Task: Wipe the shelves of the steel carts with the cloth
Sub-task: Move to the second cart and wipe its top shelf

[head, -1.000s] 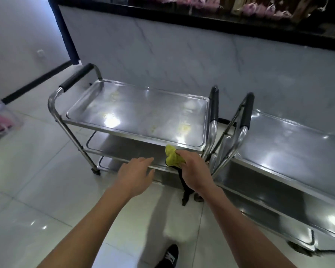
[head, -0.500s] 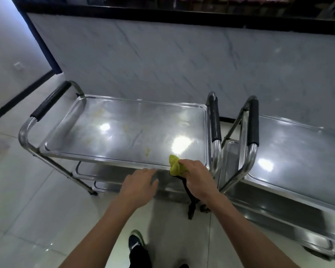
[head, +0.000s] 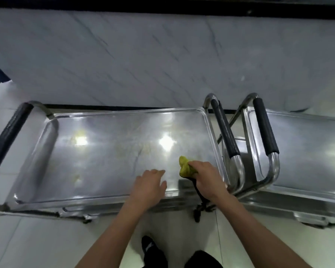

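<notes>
Two steel carts stand side by side against a marble wall. The left cart's top shelf (head: 108,151) shows yellowish smears and light glare. My right hand (head: 207,176) grips a bunched yellow cloth (head: 185,167) over the shelf's near right corner; a dark strip hangs from that hand below the shelf edge. My left hand (head: 149,185) hovers with relaxed fingers over the near edge of the same shelf, just left of the cloth. The right cart's top shelf (head: 306,151) is partly cut off by the frame's edge.
Black-padded handles (head: 224,130) (head: 265,126) of the two carts stand close together between the shelves. Another padded handle (head: 8,136) is at the left cart's far end. Lower shelves show beneath. My shoe (head: 149,246) is on the tiled floor.
I have stepped closer and now look down on the left cart. Both hands moved from below the shelf edge to above the top shelf, the right one still holding the cloth.
</notes>
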Tool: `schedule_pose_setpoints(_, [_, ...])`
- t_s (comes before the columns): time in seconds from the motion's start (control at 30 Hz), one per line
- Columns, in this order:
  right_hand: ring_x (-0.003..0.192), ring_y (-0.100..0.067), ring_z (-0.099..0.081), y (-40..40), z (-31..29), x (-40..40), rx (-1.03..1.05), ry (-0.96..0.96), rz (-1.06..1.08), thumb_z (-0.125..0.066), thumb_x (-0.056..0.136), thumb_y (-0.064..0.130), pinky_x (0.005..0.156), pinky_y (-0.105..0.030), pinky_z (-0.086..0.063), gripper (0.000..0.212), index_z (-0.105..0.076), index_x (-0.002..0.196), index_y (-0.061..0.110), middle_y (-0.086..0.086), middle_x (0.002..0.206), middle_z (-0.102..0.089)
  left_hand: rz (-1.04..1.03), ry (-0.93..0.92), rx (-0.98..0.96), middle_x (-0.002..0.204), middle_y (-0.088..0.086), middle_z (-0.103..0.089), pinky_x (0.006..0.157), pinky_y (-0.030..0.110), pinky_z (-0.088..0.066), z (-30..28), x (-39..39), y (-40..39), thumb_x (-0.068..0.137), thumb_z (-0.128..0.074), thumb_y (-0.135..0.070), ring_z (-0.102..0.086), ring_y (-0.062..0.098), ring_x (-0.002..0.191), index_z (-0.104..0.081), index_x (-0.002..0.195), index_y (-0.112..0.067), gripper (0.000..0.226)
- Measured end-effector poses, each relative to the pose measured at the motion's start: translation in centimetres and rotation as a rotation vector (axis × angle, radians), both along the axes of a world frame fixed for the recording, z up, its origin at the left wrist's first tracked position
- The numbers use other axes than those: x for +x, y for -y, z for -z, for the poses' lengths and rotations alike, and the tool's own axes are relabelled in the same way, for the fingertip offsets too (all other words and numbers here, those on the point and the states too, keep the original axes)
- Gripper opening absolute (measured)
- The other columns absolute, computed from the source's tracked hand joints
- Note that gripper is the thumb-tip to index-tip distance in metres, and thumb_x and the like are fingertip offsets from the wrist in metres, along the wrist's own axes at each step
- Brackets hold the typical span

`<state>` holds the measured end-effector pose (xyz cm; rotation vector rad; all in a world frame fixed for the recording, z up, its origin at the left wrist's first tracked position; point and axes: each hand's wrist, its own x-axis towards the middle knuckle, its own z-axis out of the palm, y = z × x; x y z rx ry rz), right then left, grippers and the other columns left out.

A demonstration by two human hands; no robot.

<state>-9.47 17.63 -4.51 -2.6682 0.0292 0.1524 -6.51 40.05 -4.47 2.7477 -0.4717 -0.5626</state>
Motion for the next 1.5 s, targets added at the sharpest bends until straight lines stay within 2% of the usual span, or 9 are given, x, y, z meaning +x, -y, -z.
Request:
schedule_pose_setpoints(0.13, [0.115, -0.028, -0.056, 0.6, 1.7, 0.2, -0.044, -0.028, 0.047, -0.059, 0.086, 0.003, 0.093, -0.043, -0.046, 0.046, -0.06, 0.128, 0.022, 0.001, 0.126, -0.065, 0.074, -0.016, 0.009, 0.153, -0.003, -0.043, 0.112, 0.044, -0.034, 1.5, 1.6, 0.8, 0.101, -0.042, -0.042, -0.039, 0.021, 0.138, -0.039, 0.15, -0.029, 0.051])
schedule_pose_setpoints(0.33, [0.114, -0.033, -0.053, 3.1, 5.6, -0.4, -0.103, 0.088, 0.184, -0.06, 0.082, -0.002, 0.097, -0.046, -0.045, 0.044, -0.064, 0.123, 0.013, -0.005, 0.128, -0.062, 0.114, -0.021, 0.065, 0.15, -0.005, -0.045, 0.107, 0.043, -0.036, 5.0, 1.8, 2.8, 0.098, -0.045, -0.037, -0.036, 0.021, 0.138, -0.045, 0.146, -0.028, 0.049])
schedule_pose_setpoints(0.53, [0.144, -0.031, -0.032, 5.0, 9.8, -2.0, -0.092, -0.051, 0.124, -0.054, 0.098, 0.023, 0.117, -0.047, -0.028, 0.028, -0.064, 0.123, 0.016, -0.01, 0.149, -0.046, 0.114, -0.01, 0.069, 0.14, -0.004, -0.053, 0.101, 0.043, -0.037, 7.0, 0.3, 5.0, 0.095, -0.051, -0.037, -0.043, 0.023, 0.131, -0.057, 0.133, -0.027, 0.04])
schedule_pose_setpoints(0.7, [0.153, -0.025, -0.004, 5.5, 11.6, -1.4, -0.11, -0.094, 0.223, -0.037, 0.106, 0.034, 0.123, -0.04, -0.007, 0.049, -0.033, 0.153, 0.022, -0.01, 0.165, -0.013, 0.119, 0.063, 0.047, 0.132, 0.0, -0.059, 0.094, 0.045, -0.039, 7.4, -0.4, 6.8, 0.092, -0.054, -0.032, -0.05, 0.026, 0.125, -0.064, 0.123, -0.024, 0.033])
schedule_pose_setpoints(0.8, [0.154, -0.023, 0.001, 5.0, 12.5, -1.6, -0.181, -0.093, 0.239, -0.035, 0.105, 0.033, 0.124, -0.044, -0.008, 0.047, -0.035, 0.152, 0.024, -0.008, 0.166, -0.009, 0.106, 0.079, 0.054, 0.13, 0.0, -0.06, 0.094, 0.043, -0.04, 7.3, -1.4, 6.7, 0.093, -0.046, -0.031, -0.051, 0.026, 0.123, -0.066, 0.119, -0.025, 0.033])
schedule_pose_setpoints(0.97, [0.153, -0.026, -0.007, 4.6, 13.4, -2.6, -0.194, -0.046, 0.244, -0.041, 0.103, 0.026, 0.122, -0.049, -0.017, 0.043, -0.048, 0.144, 0.019, -0.009, 0.165, -0.016, 0.153, 0.095, 0.088, 0.131, 0.003, -0.056, 0.096, 0.042, -0.04, 7.5, -2.8, 5.2, 0.089, -0.057, -0.023, -0.049, 0.026, 0.121, -0.065, 0.121, -0.022, 0.033])
schedule_pose_setpoints(1.13, [0.154, -0.027, -0.003, 4.2, 14.1, -3.5, -0.307, -0.054, 0.199, -0.027, 0.102, 0.03, 0.122, -0.05, -0.016, 0.05, -0.038, 0.15, 0.021, -0.01, 0.166, -0.01, 0.149, 0.178, 0.049, 0.118, 0.004, -0.059, 0.088, 0.041, -0.041, 8.4, -3.8, 3.7, 0.082, -0.064, -0.02, -0.055, 0.026, 0.11, -0.069, 0.114, -0.023, 0.033])
schedule_pose_setpoints(1.27, [0.153, -0.029, -0.003, 4.1, 14.1, -3.4, -0.392, -0.072, 0.179, -0.023, 0.1, 0.031, 0.121, -0.051, -0.016, 0.056, -0.028, 0.155, 0.023, -0.01, 0.166, -0.011, 0.068, 0.283, 0.004, 0.116, 0.004, -0.06, 0.088, 0.045, -0.04, 9.3, -4.4, -0.3, 0.083, -0.051, -0.022, -0.054, 0.026, 0.106, -0.069, 0.115, -0.022, 0.037])
schedule_pose_setpoints(1.5, [0.153, -0.031, -0.003, -0.2, 13.8, -2.5, -0.43, -0.078, 0.148, -0.021, 0.095, 0.033, 0.121, -0.053, -0.016, 0.061, -0.024, 0.156, 0.023, -0.008, 0.166, -0.01, 0.067, 0.221, 0.139, 0.118, 0.006, -0.058, 0.09, 0.047, -0.039, 10.7, -4.4, -5.7, 0.082, -0.063, -0.019, -0.052, 0.03, 0.104, -0.063, 0.128, -0.027, 0.047])
